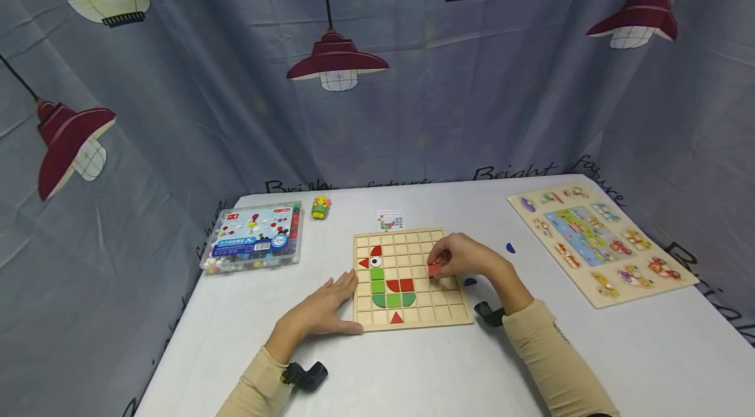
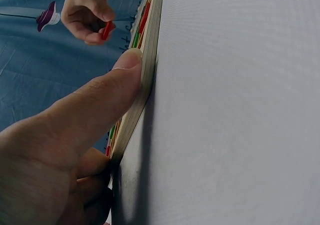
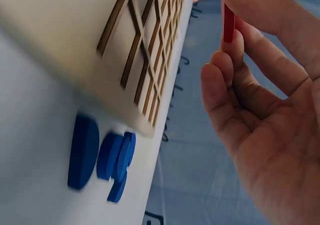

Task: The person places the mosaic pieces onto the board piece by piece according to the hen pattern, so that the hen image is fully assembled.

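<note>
Head: the left hand [image 1: 318, 309], fingers straight, touches the board [image 1: 421, 243]; apart from it, the right hand [image 1: 463, 256] pinches one red tile [image 1: 434, 269]. Five red shapes [image 1: 406, 285] and five green shapes [image 1: 377, 286] lie on the board; white table [image 1: 413, 371], curtain [image 1: 448, 89] with three red lamps [image 1: 337, 61].

Left wrist: the tile hangs above the board.

Right wrist: blue pieces [image 3: 83, 152] overlap too much to count.

Looks like pale matt wood in the gridded board [image 1: 413, 323], smooth even colour on the red tile [image 3: 228, 25] and blue pieces [image 3: 84, 152], clear glossy plastic around the storage case [image 1: 253, 233], creased cloth in the backdrop [image 1: 236, 76], smooth matt white across the counter [image 1: 377, 371].
</note>
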{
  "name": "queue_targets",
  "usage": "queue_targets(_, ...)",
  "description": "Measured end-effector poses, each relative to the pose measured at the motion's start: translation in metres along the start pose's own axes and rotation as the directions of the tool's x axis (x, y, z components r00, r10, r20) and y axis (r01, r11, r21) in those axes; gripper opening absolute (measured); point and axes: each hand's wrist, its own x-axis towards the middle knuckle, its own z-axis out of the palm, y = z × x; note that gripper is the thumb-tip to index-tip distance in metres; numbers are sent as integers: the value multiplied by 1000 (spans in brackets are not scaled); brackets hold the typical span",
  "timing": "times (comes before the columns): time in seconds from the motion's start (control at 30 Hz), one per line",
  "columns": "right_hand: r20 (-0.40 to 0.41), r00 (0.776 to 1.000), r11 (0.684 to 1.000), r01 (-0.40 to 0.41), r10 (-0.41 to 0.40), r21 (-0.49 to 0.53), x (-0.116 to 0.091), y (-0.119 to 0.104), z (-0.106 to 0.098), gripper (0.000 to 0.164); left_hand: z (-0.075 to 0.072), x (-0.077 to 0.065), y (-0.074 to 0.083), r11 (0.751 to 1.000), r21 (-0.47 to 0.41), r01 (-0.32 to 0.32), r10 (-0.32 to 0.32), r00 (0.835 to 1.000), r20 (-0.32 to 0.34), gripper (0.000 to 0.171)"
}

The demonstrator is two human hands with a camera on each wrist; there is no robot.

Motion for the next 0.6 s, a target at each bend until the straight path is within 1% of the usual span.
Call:
queue_targets(0.17, 30, 1000, 1000, 10, -10, 1, 4, -6, 6, 21, 0, 0, 0, 1000, 1, -6, 6, 1000, -3, 106)
queue_targets(0.3, 46, 999, 1000, -20, 20, -5, 8, -10, 12, 20, 0, 0, 0, 1000, 5, -13, 13, 1000, -7, 106)
queue_targets(0.47, 66, 996, 997, -50, 54, -57, 13, -13, 19, 18, 0, 1, 0, 1000, 4, -20, 20, 1000, -13, 106)
queue_targets(0.6, 77, 995, 995, -53, 60, -84, 15, -15, 24, 17, 0, 0, 1, 1000, 4, -21, 21, 1000, -7, 105)
